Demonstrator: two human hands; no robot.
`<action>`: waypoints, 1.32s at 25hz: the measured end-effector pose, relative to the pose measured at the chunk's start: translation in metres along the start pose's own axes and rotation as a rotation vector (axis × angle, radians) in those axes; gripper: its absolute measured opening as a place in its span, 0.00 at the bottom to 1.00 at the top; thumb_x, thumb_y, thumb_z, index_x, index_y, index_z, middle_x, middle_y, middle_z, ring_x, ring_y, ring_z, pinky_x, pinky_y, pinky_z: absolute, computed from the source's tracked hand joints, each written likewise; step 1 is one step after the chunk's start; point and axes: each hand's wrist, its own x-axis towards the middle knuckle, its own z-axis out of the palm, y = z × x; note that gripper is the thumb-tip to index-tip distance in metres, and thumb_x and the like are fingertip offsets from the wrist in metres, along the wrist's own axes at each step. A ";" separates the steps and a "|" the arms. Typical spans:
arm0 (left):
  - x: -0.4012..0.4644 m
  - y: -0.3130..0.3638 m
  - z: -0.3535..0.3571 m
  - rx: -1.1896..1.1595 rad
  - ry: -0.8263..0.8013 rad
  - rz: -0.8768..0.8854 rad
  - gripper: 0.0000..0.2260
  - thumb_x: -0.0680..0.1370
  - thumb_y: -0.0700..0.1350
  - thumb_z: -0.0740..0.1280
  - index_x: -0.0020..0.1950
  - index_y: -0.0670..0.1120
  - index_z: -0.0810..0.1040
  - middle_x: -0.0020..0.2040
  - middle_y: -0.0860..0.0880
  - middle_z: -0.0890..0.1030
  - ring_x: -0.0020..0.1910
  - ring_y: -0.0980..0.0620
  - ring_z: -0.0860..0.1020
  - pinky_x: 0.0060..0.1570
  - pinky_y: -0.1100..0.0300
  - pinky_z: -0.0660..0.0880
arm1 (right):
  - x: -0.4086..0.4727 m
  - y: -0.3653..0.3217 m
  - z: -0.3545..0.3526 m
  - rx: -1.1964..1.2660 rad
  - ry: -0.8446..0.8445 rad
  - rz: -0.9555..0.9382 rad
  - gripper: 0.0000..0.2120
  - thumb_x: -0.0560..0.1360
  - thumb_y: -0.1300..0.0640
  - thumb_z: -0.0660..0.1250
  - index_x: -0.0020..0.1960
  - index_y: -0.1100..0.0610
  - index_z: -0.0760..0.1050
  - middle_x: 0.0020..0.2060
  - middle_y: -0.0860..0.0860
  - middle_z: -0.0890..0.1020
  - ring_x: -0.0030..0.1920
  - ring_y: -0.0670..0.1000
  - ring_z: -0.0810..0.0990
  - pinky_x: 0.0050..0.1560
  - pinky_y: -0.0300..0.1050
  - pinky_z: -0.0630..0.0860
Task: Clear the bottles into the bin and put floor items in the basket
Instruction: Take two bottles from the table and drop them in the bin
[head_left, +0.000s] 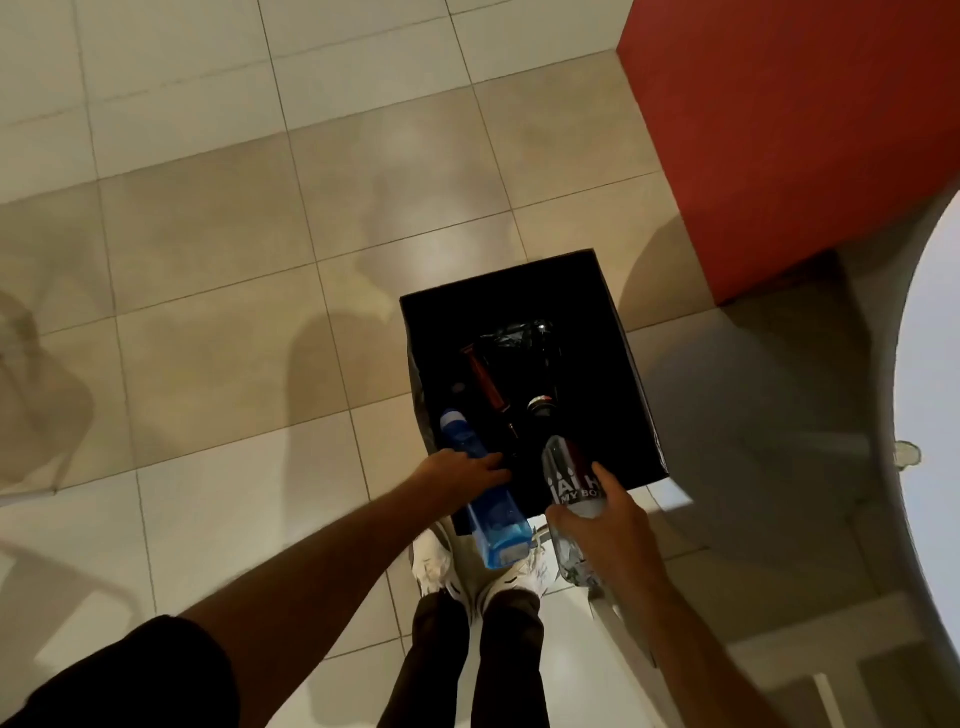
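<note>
A black square bin (618, 332) stands on the tiled floor just ahead of my feet. Inside it lie dark bottles, one with a reddish body (488, 379) and one with a round cap (540, 404). My left hand (462, 470) grips a blue plastic bottle (493, 525) around its middle, neck tilted over the bin's near edge. My right hand (605, 519) holds a clear bottle (569, 478) with white lettering, its neck also pointing into the bin.
A red wall or cabinet (789, 135) rises at the right behind the bin. A white rounded table edge (924, 415) curves along the far right. My white shoes (441, 566) stand close to the bin. Beige floor tiles (218, 270) stretch to the left.
</note>
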 end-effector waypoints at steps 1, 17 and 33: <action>0.000 -0.001 0.005 0.002 0.002 -0.019 0.33 0.80 0.44 0.70 0.80 0.53 0.56 0.79 0.47 0.60 0.68 0.40 0.75 0.64 0.43 0.75 | 0.000 -0.003 0.000 0.025 -0.003 0.011 0.44 0.69 0.41 0.77 0.78 0.47 0.60 0.66 0.53 0.75 0.61 0.57 0.78 0.61 0.59 0.79; 0.000 -0.024 0.021 -0.207 0.417 -0.213 0.38 0.80 0.47 0.67 0.82 0.48 0.46 0.83 0.46 0.51 0.81 0.48 0.45 0.73 0.53 0.37 | 0.031 -0.040 0.018 -0.133 -0.097 0.035 0.29 0.68 0.42 0.76 0.65 0.50 0.72 0.57 0.52 0.78 0.52 0.52 0.77 0.52 0.46 0.76; -0.186 0.047 -0.165 -0.337 0.659 -0.142 0.31 0.83 0.53 0.59 0.82 0.49 0.49 0.82 0.51 0.53 0.81 0.53 0.45 0.75 0.57 0.39 | -0.189 -0.096 -0.111 -0.112 0.171 -0.388 0.31 0.82 0.49 0.64 0.81 0.47 0.56 0.78 0.47 0.63 0.80 0.49 0.53 0.78 0.51 0.56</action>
